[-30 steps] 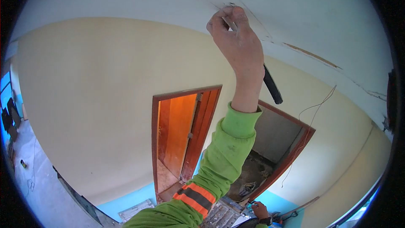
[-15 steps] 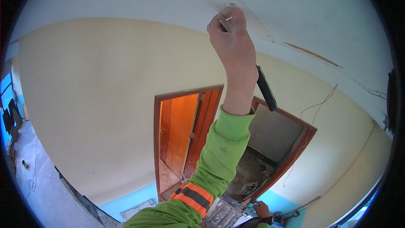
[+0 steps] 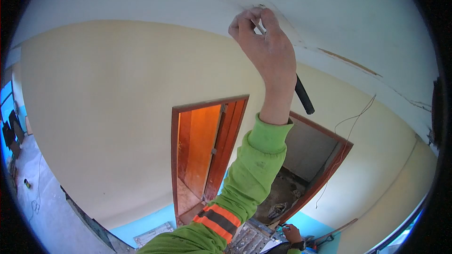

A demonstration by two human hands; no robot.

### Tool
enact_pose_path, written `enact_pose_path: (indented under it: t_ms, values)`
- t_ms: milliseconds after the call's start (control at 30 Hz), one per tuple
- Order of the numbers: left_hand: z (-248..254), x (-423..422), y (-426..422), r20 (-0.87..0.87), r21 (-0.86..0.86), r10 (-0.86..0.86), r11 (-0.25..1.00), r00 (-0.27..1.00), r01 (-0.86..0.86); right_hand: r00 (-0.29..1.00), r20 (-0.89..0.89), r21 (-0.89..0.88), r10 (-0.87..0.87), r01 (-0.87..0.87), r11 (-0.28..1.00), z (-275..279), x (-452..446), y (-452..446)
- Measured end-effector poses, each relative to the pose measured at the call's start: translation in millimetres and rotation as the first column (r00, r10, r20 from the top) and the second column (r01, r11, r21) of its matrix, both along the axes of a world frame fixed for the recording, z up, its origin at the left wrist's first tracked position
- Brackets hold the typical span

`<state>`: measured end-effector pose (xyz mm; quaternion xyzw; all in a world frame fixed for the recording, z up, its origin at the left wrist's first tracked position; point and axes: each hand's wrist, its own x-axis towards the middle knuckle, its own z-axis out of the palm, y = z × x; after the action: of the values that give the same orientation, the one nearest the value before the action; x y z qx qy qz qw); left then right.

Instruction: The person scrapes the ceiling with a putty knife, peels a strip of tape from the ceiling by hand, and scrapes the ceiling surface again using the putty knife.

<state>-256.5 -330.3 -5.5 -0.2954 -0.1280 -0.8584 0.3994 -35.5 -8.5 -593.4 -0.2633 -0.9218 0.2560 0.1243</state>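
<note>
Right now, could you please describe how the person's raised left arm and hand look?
The left sleeve is bright green, lightly smudged, with a green cuff and an orange-and-dark striped band. The left hand wears no glove or visible ring.

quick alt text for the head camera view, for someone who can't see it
A left hand in a green sleeve holds a black-handled tool up near a cracked pale ceiling. Beyond are a cream wall, an orange door and another doorway with thin wires hanging beside it.
</note>
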Motion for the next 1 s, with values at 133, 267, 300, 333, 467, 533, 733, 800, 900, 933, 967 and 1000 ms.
enact_pose_path:
  t_ms: [133,267,300,333,467,533,733,800,900,933,967,1000]
  values:
    - [-2.9,-0.6,-11.3,-0.034,-0.002,-0.084,0.996,0.996,0.084,1.0,-0.026,0.017,-0.013,0.013,1.0,0.0,0.2,-5.6]
    - [-8.9,-1.2,-23.2,-0.016,-0.13,-0.209,0.97,0.978,0.205,1.0,-0.012,0.067,0.021,-0.02,0.998,5.9,5.5,-11.1]
    - [-9.6,-3.0,-27.2,-0.004,-0.171,-0.243,0.956,0.97,0.239,0.997,-0.004,0.079,0.079,-0.078,0.994,11.2,1.9,-13.7]
    - [-10.6,-0.6,-30.1,-0.009,-0.169,-0.222,0.961,0.975,0.218,0.995,-0.007,0.082,0.1,-0.099,0.992,0.2,-0.5,-6.7]
    - [-10.5,3.7,-34.3,0.065,-0.229,-0.234,0.943,0.97,0.243,1.0,0.006,0.046,0.01,-0.01,0.999,-20.0,-8.3,8.2]
    - [-9.0,-1.3,-31.7,0.06,-0.214,-0.2,0.954,0.978,0.209,1.0,0.013,0.043,0.014,-0.015,0.999,-18.9,-15.6,4.5]
    - [-8.2,3.8,-33.7,0.036,-0.141,-0.269,0.952,0.962,0.271,1.0,0.008,0.055,0.023,-0.023,0.998,-12.3,-19.1,-1.6]
    - [-12.0,9.1,-39.8,0.006,-0.133,-0.205,0.97,0.979,0.204,1.0,0.002,0.058,0.013,-0.013,0.998,-12.6,-11.5,-5.3]
    - [-23.2,31.8,-58.5,-0.147,-0.047,-0.14,0.99,0.979,0.134,0.999,0.002,0.004,-0.049,0.049,0.999,-10.2,-0.5,-15.3]
    - [-27.2,29.6,-62.4,-0.135,-0.072,-0.18,0.983,0.974,0.172,0.992,0.077,0.032,-0.103,0.101,0.994,-9.2,-2.2,-19.9]
    - [-31.8,26.0,-65.8,-0.102,-0.138,-0.129,0.984,0.986,0.115,0.997,0.034,0.138,-0.073,0.068,0.988,-15.9,0.1,-21.3]
    - [-37.5,24.2,-64.2,-0.076,-0.206,-0.07,0.977,0.995,0.053,0.994,-0.02,0.001,-0.104,0.104,0.995,17.1,0.8,-46.2]
